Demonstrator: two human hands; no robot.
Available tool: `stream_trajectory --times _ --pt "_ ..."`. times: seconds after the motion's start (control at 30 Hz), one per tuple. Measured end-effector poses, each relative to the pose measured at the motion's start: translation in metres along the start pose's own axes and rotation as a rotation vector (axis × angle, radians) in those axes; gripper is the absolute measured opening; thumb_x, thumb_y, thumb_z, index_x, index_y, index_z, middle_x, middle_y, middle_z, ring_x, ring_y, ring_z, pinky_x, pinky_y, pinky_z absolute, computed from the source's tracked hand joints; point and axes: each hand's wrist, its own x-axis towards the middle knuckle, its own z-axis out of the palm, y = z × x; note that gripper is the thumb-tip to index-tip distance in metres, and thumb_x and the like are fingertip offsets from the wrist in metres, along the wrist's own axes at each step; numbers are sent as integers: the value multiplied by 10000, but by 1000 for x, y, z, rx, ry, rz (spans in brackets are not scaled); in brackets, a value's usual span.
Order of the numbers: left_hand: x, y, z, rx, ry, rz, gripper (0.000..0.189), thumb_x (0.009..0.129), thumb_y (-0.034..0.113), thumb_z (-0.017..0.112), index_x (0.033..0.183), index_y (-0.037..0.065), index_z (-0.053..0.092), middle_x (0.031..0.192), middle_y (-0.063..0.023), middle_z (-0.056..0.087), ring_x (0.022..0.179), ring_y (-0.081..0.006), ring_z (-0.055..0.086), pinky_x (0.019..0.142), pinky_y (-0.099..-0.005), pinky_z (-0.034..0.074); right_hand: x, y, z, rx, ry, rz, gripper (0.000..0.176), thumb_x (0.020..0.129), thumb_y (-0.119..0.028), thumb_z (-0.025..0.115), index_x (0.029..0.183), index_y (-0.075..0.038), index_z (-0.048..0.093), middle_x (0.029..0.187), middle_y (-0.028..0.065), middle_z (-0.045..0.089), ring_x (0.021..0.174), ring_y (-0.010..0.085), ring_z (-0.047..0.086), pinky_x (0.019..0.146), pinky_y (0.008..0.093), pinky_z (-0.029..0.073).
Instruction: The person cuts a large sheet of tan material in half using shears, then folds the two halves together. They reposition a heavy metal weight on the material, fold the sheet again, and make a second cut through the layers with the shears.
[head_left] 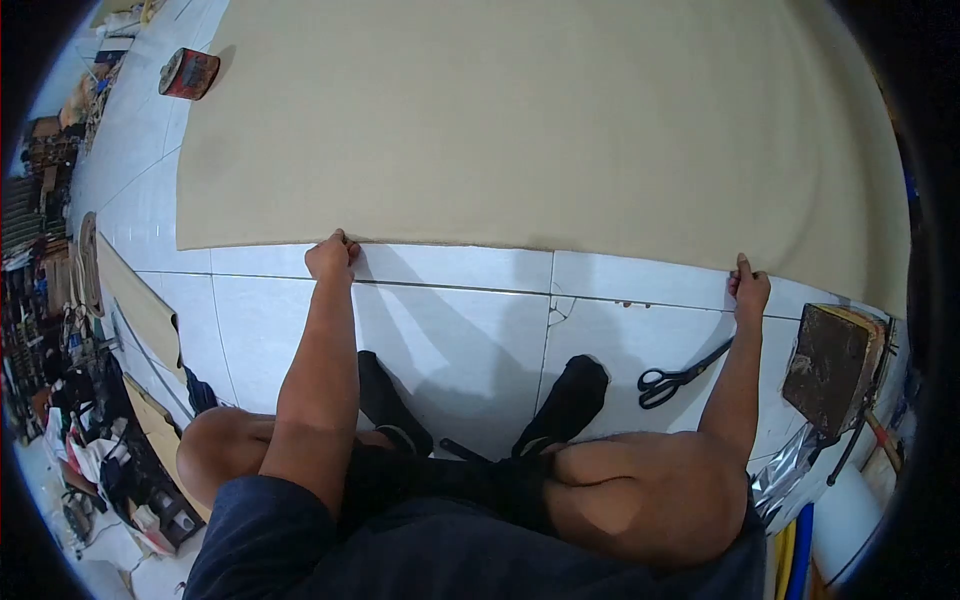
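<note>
One beige cloth (520,130) lies spread over tiled floor (450,325); our left hand (331,258) and right hand (750,290) pinch its near edge (540,247), well apart. Uneven pull could skew edge or deepen folds (835,190); scissors (685,377) beside right forearm (735,395) could nick us if arm drifts inward.

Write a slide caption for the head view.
Left hand and right hand hold the cloth by its near edge on the tiles, scissors nearby.
</note>
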Motion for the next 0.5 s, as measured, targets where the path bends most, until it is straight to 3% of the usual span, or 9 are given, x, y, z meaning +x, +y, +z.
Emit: stream_trajectory --times 0.17,0.23,0.27,0.33,0.37,0.43,0.47,0.5 --pt "18 -9 -4 7 2 16 163 874 56 656 869 -84 573 806 -126 621 588 -189 620 480 -265 551 -4 -2 3 -14 1 -6 372 854 -303 744 766 -67 470 633 39 547 491 114 517 420 245 423" --pt "27 -12 -8 33 -91 -7 284 869 136 674 998 -91 565 973 -199 614 735 -261 648 577 -373 572 -7 -5 8 -55 29 -13 375 851 -303 746 769 -66 467 632 42 548 488 116 519 413 247 421" --pt "10 -5 -2 31 -108 -9 284 869 136 674 998 -91 565 973 -199 614 735 -261 648 577 -373 572 -8 -5 6 -101 57 -16 378 848 -303 749 773 -66 465 631 44 548 484 118 521 406 249 419" --pt "-43 21 10 702 437 528 547 892 304 641 1256 -69 474 1240 -296 495 1085 -386 564 870 -523 499 -5 2 -2 -85 57 -15 376 851 -309 742 782 -63 465 638 43 556 483 118 529 388 250 406" --pt "-44 17 16 686 422 539 547 892 304 641 1256 -69 474 1240 -296 495 1085 -386 564 870 -523 499 -4 6 -3 -87 41 -17 373 854 -315 736 763 -65 474 619 38 550 471 118 524 382 254 397" --pt "-37 8 28 1067 115 960 761 920 479 538 1452 -4 287 1455 -334 261 1360 -458 273 1108 -578 232 1 4 -8 -114 -73 -51 376 861 -334 716 682 -74 511 561 29 534 430 131 506 371 278 370" --pt "-31 -4 30 1218 -19 921 843 927 584 446 1502 17 204 1520 -321 166 1434 -446 111 1159 -551 81 0 -1 -8 -172 -53 -30 386 862 -333 710 646 -79 516 531 32 519 413 138 493 369 285 363" --pt "-29 -11 30 1092 -97 905 851 930 612 414 1515 40 183 1540 -318 103 1449 -435 65 1162 -549 51 0 -5 -7 -221 -30 -18 399 864 -332 703 610 -84 521 500 35 505 395 144 481 367 293 356"
